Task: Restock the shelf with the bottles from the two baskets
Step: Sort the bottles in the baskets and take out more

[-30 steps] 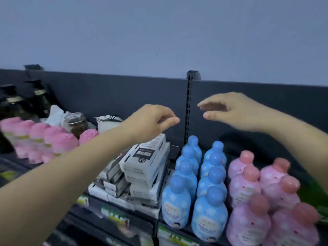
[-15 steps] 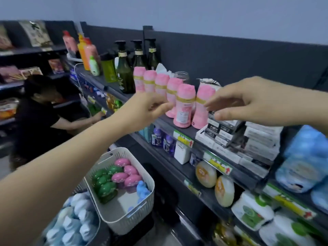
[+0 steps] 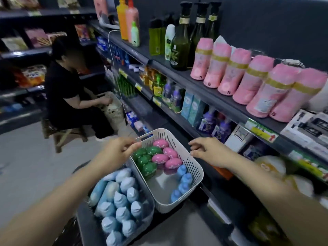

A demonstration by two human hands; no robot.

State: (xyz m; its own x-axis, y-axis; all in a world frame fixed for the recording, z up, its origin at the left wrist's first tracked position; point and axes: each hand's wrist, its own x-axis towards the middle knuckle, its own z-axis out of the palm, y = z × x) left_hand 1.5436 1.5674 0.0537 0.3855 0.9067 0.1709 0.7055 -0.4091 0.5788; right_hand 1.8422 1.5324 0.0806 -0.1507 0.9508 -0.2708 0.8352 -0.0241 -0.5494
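Above the white slotted plastic basket (image 3: 192,162), left hand (image 3: 118,151) and right hand (image 3: 207,151) have dropped from the dark metal shelf (image 3: 142,50), fingers slack, empty; its small coloured bottles (image 3: 160,158) likely come next.

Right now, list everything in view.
basket: one, white, below shelf
green bottles: about four, green, basket's left
pink bottles: four, pink, basket's middle
blue bottles: four, blue, basket's right
clear basket: one, clear, nearer left
pale bottles: about twelve, light blue, clear basket
tall pink bottles: six, pink, top shelf
pump bottles: three, dark green, top shelf
person: one, black clothes, seated left
left hand: empty, over basket's left rim
right hand: empty, over basket's right rim
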